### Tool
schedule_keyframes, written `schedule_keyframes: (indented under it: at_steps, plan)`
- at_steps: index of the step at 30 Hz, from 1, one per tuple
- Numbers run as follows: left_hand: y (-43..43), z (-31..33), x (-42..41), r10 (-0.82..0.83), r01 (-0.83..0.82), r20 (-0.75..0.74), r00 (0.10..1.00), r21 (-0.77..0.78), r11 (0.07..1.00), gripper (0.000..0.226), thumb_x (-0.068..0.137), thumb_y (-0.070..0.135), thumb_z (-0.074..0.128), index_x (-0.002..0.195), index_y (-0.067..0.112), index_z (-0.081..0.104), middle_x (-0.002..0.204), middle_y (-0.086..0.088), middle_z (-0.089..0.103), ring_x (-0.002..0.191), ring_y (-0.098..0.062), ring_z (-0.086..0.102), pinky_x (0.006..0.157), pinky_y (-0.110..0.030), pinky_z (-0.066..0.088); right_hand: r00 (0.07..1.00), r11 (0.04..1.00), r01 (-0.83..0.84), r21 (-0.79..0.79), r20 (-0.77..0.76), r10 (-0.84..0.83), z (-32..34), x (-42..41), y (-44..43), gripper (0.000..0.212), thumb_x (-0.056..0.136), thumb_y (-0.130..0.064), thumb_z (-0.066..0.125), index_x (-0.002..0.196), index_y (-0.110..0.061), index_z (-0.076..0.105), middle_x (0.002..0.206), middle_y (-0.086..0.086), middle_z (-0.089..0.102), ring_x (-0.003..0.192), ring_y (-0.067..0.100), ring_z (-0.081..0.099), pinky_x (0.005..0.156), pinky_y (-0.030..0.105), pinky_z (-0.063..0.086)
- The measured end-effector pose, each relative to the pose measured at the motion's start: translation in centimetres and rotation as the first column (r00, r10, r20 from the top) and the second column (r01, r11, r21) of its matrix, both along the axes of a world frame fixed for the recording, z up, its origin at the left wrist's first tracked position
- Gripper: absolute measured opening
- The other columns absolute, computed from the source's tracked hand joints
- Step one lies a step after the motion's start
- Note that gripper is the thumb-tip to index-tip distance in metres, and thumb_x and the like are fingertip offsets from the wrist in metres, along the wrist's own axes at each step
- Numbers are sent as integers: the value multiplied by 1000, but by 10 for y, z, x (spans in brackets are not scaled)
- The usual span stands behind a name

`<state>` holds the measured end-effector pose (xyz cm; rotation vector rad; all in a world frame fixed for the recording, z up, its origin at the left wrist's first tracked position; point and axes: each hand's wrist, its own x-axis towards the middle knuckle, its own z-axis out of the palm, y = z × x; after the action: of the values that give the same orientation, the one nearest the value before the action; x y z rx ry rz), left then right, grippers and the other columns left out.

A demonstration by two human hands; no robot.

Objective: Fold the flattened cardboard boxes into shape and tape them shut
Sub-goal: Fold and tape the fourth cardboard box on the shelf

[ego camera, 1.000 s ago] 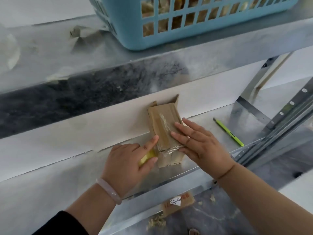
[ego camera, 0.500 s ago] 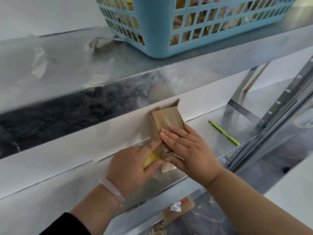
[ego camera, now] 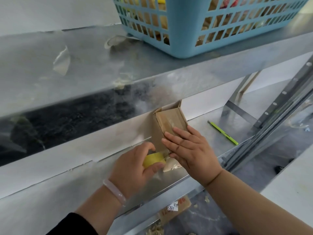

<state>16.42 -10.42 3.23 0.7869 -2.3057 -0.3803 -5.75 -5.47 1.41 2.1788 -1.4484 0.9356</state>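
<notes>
The left hand curls round a yellow tape roll at the near left edge of the cardboard box. The right hand presses flat on its top, fingers straight. A green pen lies to the right on the same metal shelf. A blue basket stands on the higher, farther shelf.

Small brown cardboard box on metal shelf, taped, far flaps open.
</notes>
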Motion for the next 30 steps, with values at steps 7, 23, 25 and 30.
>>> schedule_keyframes:
  at_steps: [7, 23, 25, 30]
  plan:
    - [-8, -1, -4, 29, -23, -62, 998, 81, 996, 42, 79, 71, 54, 97, 33, 52, 89, 14, 59, 80, -5, 55, 66, -25, 44, 1000, 999, -17, 39, -13, 18, 1, -6, -5, 44, 99, -51, 47, 135, -27, 58, 141, -4, 56, 134, 21, 49, 111, 52, 35]
    - [-24, -5, 6, 104, -74, 104, 989, -259, 963, 54, 72, 71, 56, 88, 23, 75, 80, 8, 68, 64, -16, 62, 49, -30, 51, 997, 1000, -15, 23, 80, 13, 2, 2, -6, 35, 96, -38, 59, 127, -24, 65, 134, -3, 62, 130, 22, 53, 109, 52, 38]
    - [-23, -4, 6, 91, -65, 95, 991, -248, 967, 57, 73, 71, 55, 98, 23, 75, 86, 8, 70, 68, -14, 64, 52, -28, 52, 996, 1000, -1, 23, 91, -1, 3, 2, -6, 35, 96, -39, 58, 126, -25, 65, 134, -3, 62, 130, 22, 53, 109, 52, 38]
    - [-17, -9, 8, 80, -74, 55, 995, -107, 992, 54, 82, 73, 45, 104, 29, 67, 94, 12, 71, 81, -12, 66, 66, -26, 52, 995, 1000, -2, 28, 102, -1, 3, 0, -4, 34, 97, -40, 56, 126, -25, 65, 134, -4, 61, 131, 21, 53, 111, 50, 36]
